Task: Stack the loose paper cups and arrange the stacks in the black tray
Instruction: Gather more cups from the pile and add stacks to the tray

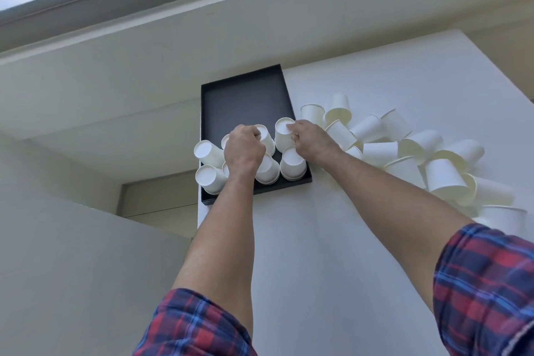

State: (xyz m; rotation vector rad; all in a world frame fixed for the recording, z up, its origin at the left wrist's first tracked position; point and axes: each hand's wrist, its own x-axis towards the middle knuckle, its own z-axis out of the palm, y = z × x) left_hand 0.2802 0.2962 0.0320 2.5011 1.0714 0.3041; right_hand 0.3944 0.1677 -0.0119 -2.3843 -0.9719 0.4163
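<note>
Gripping upturned cup stacks (284,133) in the black tray (245,95) at the worktop's (346,240) far-left corner: left hand (244,150), right hand (310,139).

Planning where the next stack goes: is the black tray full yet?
Not full. Cups fill only the near end of the black tray; its far half shows bare floor.

You are wearing a plaid shirt in red, navy and lighter blue checks, and both sleeves are pushed up past the elbows. The left sleeve (196,326) and the right sleeve (485,283) are bunching in soft folds, leaving your forearms bare down to the hands.
</note>
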